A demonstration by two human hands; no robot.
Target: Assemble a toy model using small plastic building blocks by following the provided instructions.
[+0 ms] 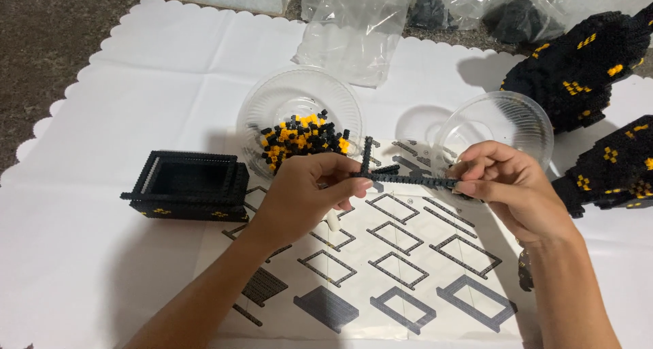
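My left hand (pixel 306 196) and my right hand (pixel 507 186) pinch the two ends of a thin black strip of small building bricks (pixel 405 179), held above a printed instruction sheet (pixel 381 267). A second black strip (pixel 368 155) rises upright from the left end, forming a corner. Just behind my left hand stands a clear plastic bowl (pixel 299 101) with several loose black and yellow bricks (pixel 299 137). A black hollow box built of bricks (pixel 187 184) sits left of my left hand.
An empty clear bowl (pixel 507 121) stands behind my right hand. Two large black-and-yellow brick assemblies (pixel 578 67) (pixel 615 165) lie at the right. Clear plastic bags (pixel 354 29) lie at the back. A white scallop-edged cloth (pixel 102 118) covers the work surface.
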